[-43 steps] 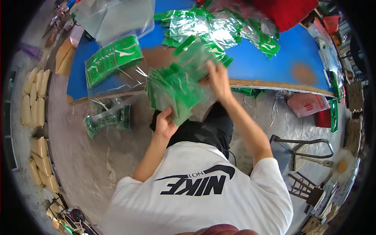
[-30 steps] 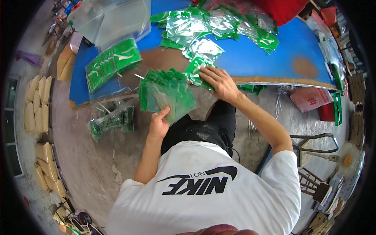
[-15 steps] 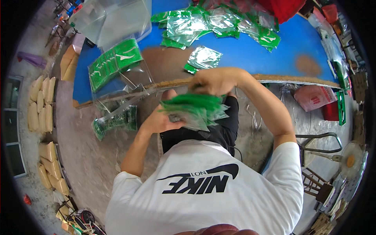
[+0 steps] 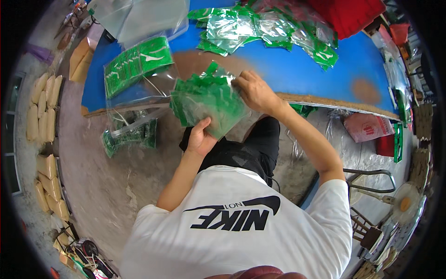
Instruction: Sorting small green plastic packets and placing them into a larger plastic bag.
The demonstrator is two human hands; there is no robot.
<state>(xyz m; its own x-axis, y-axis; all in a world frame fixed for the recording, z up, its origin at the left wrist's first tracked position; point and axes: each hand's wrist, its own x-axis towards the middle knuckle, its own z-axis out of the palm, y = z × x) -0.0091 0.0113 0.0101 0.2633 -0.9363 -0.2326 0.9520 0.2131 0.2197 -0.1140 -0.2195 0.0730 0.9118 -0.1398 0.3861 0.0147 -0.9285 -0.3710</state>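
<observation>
My left hand (image 4: 200,138) grips a fanned stack of flat green-and-clear plastic packets (image 4: 209,102), thumb on top near the lower corner. The stack is held up at the near edge of the blue table. At its upper right edge, my right hand (image 4: 258,94) is closed, its fingertips pinching a packet there. Beyond the stack, more green-and-clear packets (image 4: 232,29) lie in a loose spread on the table. A clear bag (image 4: 158,86) with green packets (image 4: 139,65) inside hangs partly over the table edge at left.
The blue table (image 4: 306,74) has a worn brown edge. Large clear plastic sheets (image 4: 148,21) lie at its far left, a red bag (image 4: 348,16) at its far right. Below are a bundle of packets (image 4: 134,137) at left and a pink bag (image 4: 367,126) at right. A fan (image 4: 406,202) stands at right.
The stack has risen toward the table and turned its flat face up. My right hand has moved to its right edge. The single packet near the table's front no longer shows there.
</observation>
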